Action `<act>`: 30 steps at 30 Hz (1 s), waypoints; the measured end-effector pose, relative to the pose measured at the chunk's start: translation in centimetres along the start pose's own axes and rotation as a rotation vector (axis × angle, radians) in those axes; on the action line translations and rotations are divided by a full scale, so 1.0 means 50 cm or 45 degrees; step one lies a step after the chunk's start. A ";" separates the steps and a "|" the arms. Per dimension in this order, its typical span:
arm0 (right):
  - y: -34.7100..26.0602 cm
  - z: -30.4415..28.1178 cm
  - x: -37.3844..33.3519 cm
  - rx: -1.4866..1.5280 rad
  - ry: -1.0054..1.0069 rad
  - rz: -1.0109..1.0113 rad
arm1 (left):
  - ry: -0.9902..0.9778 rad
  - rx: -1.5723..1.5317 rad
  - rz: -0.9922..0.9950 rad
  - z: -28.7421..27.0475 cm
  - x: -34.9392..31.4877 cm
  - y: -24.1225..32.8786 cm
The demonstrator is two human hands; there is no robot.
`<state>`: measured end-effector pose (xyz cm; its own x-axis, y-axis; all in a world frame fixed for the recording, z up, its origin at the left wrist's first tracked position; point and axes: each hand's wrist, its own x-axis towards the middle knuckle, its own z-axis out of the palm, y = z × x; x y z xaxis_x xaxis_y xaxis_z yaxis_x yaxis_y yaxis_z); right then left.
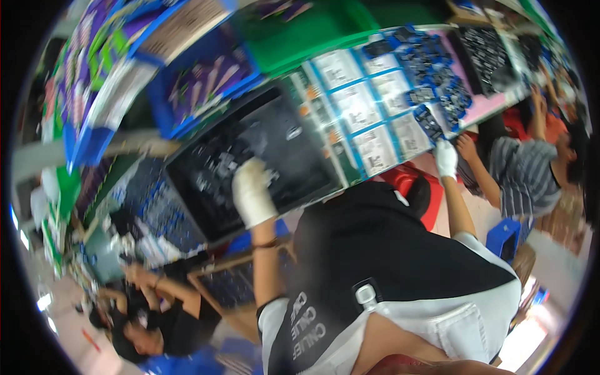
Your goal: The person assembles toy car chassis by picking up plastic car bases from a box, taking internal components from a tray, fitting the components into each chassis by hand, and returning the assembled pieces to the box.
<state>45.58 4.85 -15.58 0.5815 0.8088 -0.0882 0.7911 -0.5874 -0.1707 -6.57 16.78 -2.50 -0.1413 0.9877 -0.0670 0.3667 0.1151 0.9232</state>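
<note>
In a white glove, my left hand (253, 195) reaches over the black tray (306, 181) at the middle left. Motion smears its fingers, so their grip does not show. Small dark parts (219, 165) lie heaped in the tray's left half, beside that hand. My right hand (446, 160), also white-gloved, is at the table's near edge on the right. Just beyond its fingertips lie dark blue-edged pieces (429, 122); whether it holds one is too blurred to tell.
Printed white sheets with blue borders (356, 106) lie between my hands. Behind stand a green bin (300, 37) and a blue bin (250, 78) of purple and pink items. A co-worker in a striped shirt (522, 172) sits close on the right; other people are at the lower left.
</note>
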 end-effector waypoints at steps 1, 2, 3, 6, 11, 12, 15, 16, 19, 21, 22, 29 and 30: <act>-0.089 -0.066 -0.023 0.193 -0.036 0.118 | -0.167 -0.783 -0.236 0.037 -0.020 -0.030; -0.168 -0.119 -0.051 0.266 -0.056 0.037 | -0.299 -0.856 -0.221 0.072 -0.030 -0.040; -0.234 -0.142 -0.075 0.336 -0.064 -0.035 | -0.432 -0.923 -0.210 0.108 -0.039 -0.051; -0.390 -0.117 -0.125 0.547 -0.421 -0.249 | -0.494 -1.470 -0.541 0.179 -0.065 -0.027; -0.654 -0.137 -0.208 0.477 -0.573 -1.389 | 0.049 -1.768 -0.450 0.103 -0.061 -0.006; -0.690 -0.131 -0.219 0.522 -0.602 -1.546 | 0.149 -1.803 -0.447 0.069 -0.062 -0.010; -0.793 -0.098 -0.224 0.468 -0.180 -1.937 | 0.405 -1.894 -0.403 -0.029 -0.071 -0.047; -0.837 -0.087 -0.221 0.426 -0.203 -1.932 | 0.490 -1.831 -0.404 -0.053 -0.078 -0.058; -0.979 -0.046 -0.231 0.424 -0.251 -1.773 | 0.615 -1.781 -0.437 -0.122 -0.109 -0.067; -1.048 0.011 -0.220 0.390 0.005 -1.967 | 0.686 -1.688 -0.492 -0.130 -0.119 -0.083; -1.071 0.048 -0.214 0.349 0.119 -2.077 | 0.670 -1.705 -0.486 -0.137 -0.125 -0.095; -1.048 0.050 -0.221 -0.149 -0.460 -1.819 | 0.733 -1.841 -0.552 -0.162 -0.159 -0.099; -1.005 0.060 -0.201 -0.036 -0.517 -1.729 | 0.680 -1.907 -0.556 -0.162 -0.153 -0.108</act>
<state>-0.58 26.32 -9.06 -0.7130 0.6858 -0.1462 0.6886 0.6454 -0.3306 -14.92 7.74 -3.89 -0.3863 0.7279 -0.5666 -0.8973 -0.1543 0.4135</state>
